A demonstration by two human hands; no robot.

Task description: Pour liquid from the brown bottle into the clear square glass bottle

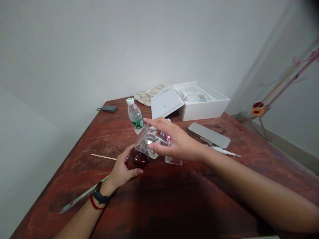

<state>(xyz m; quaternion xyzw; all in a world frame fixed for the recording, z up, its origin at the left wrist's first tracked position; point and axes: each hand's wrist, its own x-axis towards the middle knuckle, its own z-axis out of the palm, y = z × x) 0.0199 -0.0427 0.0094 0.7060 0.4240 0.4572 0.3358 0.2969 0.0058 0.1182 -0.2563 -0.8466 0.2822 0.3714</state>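
Head view: two containers are held close together above a dark red table (174, 207); places are given from the brown bottle (138, 160).
Slim packet (79, 199): laid to the near left of the brown bottle; its contents cannot be made out.
Wooden stick (102, 156): laid left of the brown bottle, touched by neither hand.
Left hand (122, 171): curved round the left side of the brown bottle, the thumb laid along its near side.
Water bottle (136, 116): stood beyond the brown bottle, white cap on; clear liquid is seemingly held inside.
Brown bottle's contents: hidden by dark walls and by the container above.
Clear container (152, 141): tilted over the upper right of the brown bottle; nothing inside can be told for certain.
Progress: both containers are judged to be gripped and aligned; whether they are joined cannot be told, so that fit is judged unsettled.
Right hand (180, 141): clear container pinched between thumb and fingers, right of the brown bottle.
White box (204, 111): lidless, beyond and right of the brown bottle; a white cable (183, 95) and clear wrapping are contained.
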